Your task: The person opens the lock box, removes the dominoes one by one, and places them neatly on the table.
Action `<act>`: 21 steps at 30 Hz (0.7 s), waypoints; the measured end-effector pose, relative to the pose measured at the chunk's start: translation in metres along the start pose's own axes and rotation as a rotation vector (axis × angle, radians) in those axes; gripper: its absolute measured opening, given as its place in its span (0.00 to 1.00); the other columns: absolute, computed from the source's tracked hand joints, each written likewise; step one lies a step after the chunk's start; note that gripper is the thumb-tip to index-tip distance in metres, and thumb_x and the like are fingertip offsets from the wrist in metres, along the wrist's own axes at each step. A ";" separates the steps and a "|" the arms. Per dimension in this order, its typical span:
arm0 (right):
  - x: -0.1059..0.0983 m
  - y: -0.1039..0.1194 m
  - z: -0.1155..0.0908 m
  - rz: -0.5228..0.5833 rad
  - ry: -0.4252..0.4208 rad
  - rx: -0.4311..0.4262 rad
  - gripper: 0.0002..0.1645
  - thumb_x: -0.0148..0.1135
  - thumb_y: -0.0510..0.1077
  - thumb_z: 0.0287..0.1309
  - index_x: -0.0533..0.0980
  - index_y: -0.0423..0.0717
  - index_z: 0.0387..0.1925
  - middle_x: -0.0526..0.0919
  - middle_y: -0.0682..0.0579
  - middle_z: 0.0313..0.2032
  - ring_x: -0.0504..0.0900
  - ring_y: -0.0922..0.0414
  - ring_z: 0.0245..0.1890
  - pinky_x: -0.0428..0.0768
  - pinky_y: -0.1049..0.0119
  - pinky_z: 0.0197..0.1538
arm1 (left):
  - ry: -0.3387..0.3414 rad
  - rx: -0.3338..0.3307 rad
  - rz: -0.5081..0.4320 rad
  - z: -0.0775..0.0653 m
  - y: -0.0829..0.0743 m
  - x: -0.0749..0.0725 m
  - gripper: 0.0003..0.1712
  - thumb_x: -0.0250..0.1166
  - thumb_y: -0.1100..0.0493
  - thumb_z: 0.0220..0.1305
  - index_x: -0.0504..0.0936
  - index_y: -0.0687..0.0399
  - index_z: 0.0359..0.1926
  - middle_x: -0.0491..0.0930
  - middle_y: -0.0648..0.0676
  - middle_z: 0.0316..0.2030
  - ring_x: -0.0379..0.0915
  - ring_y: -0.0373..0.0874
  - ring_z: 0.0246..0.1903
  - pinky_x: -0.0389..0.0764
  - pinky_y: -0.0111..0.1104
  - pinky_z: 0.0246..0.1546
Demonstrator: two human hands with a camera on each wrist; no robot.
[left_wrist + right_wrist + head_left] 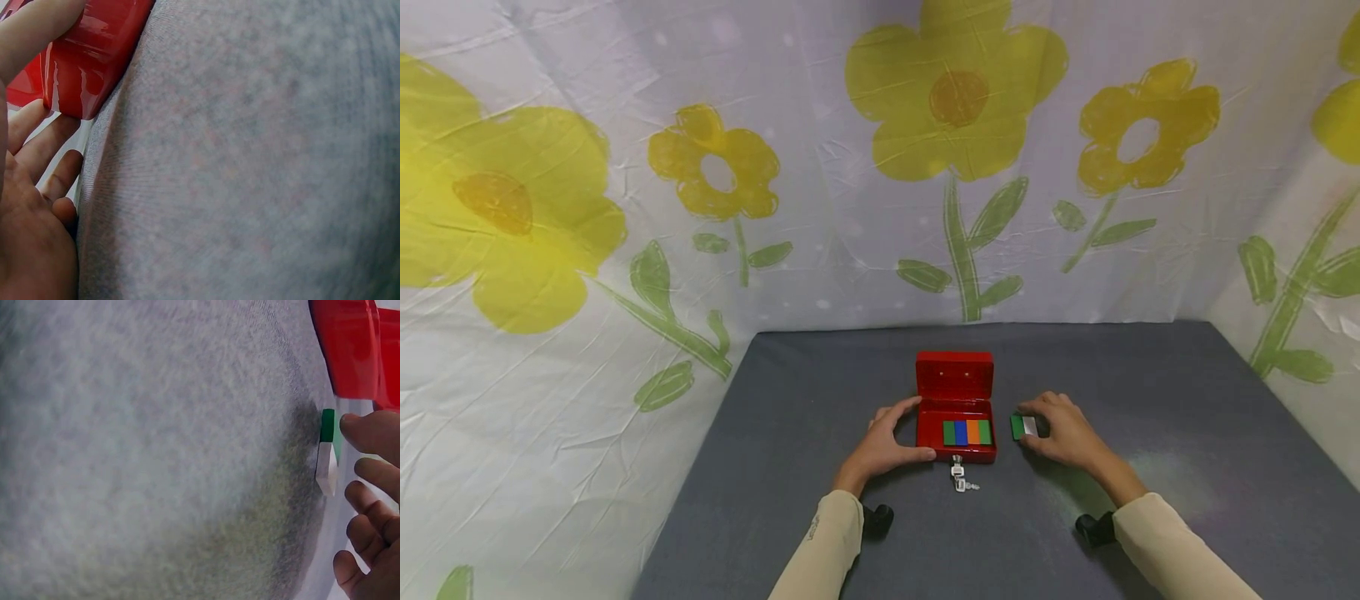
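Note:
A red cash box (pixel 931 425) stands with its lid (pixel 954 377) raised. Inside, green, blue (pixel 961 432) and orange (pixel 973 432) blocks form a row along the right side. My left hand (pixel 883 446) grips the box's left side, thumb on the front corner and fingers toward the back corner. To the right of the box, a green block (pixel 1017 427) and a white block (pixel 1030 426) lie side by side on the table. Over them is my right hand (pixel 1065 432), thumb and index finger spread close about the pair; the right wrist view shows its fingertips (pixel 351 427) just above the blocks.
Keys (pixel 960 482) on a ring hang from the box's front lock onto the grey table (pixel 820 375). Behind and at the sides of the table hangs a white cloth (pixel 850 283) printed with yellow flowers.

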State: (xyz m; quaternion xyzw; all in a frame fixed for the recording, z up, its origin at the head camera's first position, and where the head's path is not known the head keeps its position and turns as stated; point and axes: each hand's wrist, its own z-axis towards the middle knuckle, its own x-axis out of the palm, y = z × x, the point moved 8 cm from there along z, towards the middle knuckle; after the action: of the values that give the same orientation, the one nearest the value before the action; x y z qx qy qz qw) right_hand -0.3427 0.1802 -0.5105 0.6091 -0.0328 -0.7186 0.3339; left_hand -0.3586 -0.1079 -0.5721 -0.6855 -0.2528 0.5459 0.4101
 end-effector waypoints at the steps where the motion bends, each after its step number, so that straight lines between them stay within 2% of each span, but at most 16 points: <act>1: 0.000 0.001 0.000 0.003 -0.001 0.000 0.26 0.76 0.43 0.52 0.82 0.40 0.54 0.82 0.45 0.45 0.75 0.48 0.45 0.72 0.47 0.48 | 0.002 0.001 0.000 0.000 0.000 0.000 0.54 0.79 0.35 0.45 0.65 0.25 0.74 0.64 0.52 0.72 0.57 0.54 0.71 0.67 0.63 0.67; 11: 0.002 0.006 0.004 0.017 -0.013 -0.023 0.26 0.77 0.43 0.51 0.82 0.39 0.53 0.83 0.47 0.44 0.77 0.46 0.47 0.74 0.43 0.51 | 0.004 0.005 -0.007 -0.001 0.000 0.000 0.54 0.79 0.35 0.46 0.65 0.25 0.74 0.64 0.52 0.72 0.56 0.53 0.70 0.67 0.63 0.67; 21: 0.005 0.012 0.006 0.017 -0.041 -0.057 0.26 0.76 0.42 0.52 0.82 0.38 0.54 0.85 0.46 0.46 0.77 0.49 0.45 0.75 0.46 0.49 | 0.000 0.002 -0.006 0.000 0.000 0.000 0.54 0.79 0.35 0.45 0.65 0.25 0.74 0.65 0.52 0.72 0.56 0.54 0.70 0.67 0.63 0.67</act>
State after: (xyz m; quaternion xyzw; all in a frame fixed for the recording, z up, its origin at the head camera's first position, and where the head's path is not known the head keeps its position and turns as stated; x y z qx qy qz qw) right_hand -0.3429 0.1662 -0.5082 0.5842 -0.0241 -0.7287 0.3565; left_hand -0.3586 -0.1079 -0.5720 -0.6843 -0.2541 0.5450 0.4125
